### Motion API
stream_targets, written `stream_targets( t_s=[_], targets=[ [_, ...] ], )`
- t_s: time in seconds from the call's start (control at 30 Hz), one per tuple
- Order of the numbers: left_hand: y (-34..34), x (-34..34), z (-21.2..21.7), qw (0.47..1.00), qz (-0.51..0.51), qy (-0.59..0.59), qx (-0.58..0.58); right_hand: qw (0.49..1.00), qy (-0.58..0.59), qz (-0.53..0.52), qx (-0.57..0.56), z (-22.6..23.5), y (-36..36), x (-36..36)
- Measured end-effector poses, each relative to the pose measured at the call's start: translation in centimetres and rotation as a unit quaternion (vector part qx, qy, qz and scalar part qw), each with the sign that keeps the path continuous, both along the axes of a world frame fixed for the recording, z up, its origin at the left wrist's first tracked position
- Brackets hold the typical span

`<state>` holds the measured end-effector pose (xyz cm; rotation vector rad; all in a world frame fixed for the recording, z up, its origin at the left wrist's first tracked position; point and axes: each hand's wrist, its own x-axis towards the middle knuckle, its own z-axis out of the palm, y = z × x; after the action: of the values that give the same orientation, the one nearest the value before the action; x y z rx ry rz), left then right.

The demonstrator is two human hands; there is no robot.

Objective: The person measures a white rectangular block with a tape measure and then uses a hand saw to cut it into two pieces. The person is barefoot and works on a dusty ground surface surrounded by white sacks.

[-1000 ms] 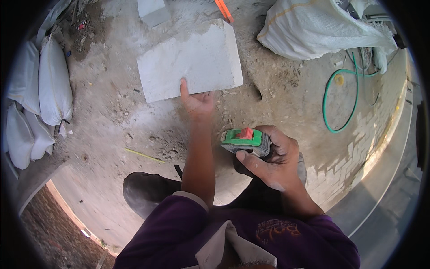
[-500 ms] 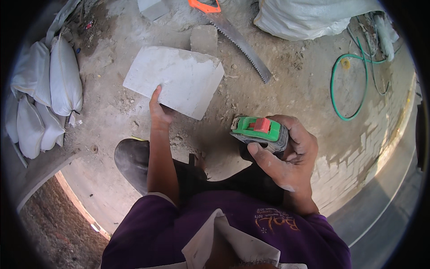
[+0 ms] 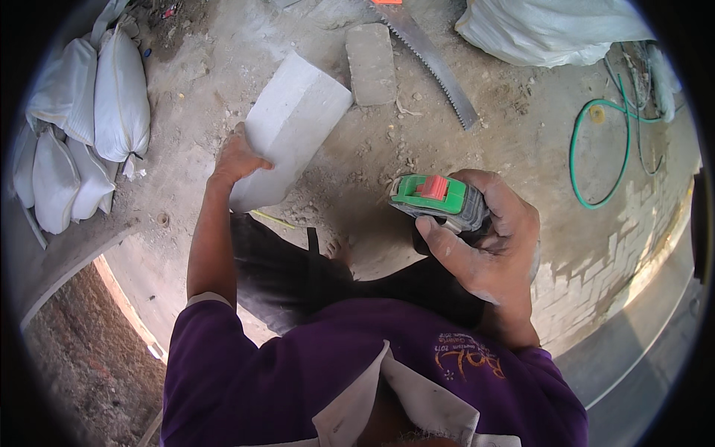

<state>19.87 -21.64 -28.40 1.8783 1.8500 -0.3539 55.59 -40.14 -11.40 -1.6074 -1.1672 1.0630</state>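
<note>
A white lightweight building block [image 3: 302,123] is tilted on its edge over the dusty ground, two of its faces showing. My left hand [image 3: 240,158] grips its near left side, the thumb lying across the face. Closer to my body, my right hand [image 3: 500,242] is closed around a tape measure [image 3: 428,195] with a green and black case and a red button. No blade can be made out coming from the case.
Beyond the white block lies a smaller grey block [image 3: 371,65], beside a handsaw [image 3: 436,67] with an orange handle. White sacks [image 3: 119,97] are piled at the left. A large white bag [image 3: 547,33] and a green hose [image 3: 573,160] lie at the right.
The white block has been turned and tilted, uncovering more of the grey block. My left hand has shifted left along with it. My right hand still holds the tape measure.
</note>
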Motion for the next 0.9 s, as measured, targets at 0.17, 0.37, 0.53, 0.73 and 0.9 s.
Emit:
stream_targets(
  t_s=[0.17,0.37,0.53,0.73,0.9],
  targets=[
    [6.2,-6.5,-1.4,0.992,-0.047,-0.092,-0.074,0.996,-0.053,0.060,0.029,0.6,0.5,0.1],
    [12.0,-8.0,-2.4,0.966,0.021,-0.161,-0.203,0.995,-0.078,0.054,-0.014,0.4,-0.1,1.0],
    [13.8,-6.9,-2.9,0.963,0.069,-0.163,-0.205,0.993,-0.097,0.060,-0.015,0.6,0.4,1.2],
    [18.9,-2.2,-5.2,0.975,0.127,-0.171,-0.068,0.987,-0.141,0.077,0.004,0.8,0.8,1.6],
    [24.3,4.1,-12.0,0.984,0.104,-0.147,-0.004,0.987,-0.132,0.090,0.010,0.7,0.8,1.5]
  ],
)
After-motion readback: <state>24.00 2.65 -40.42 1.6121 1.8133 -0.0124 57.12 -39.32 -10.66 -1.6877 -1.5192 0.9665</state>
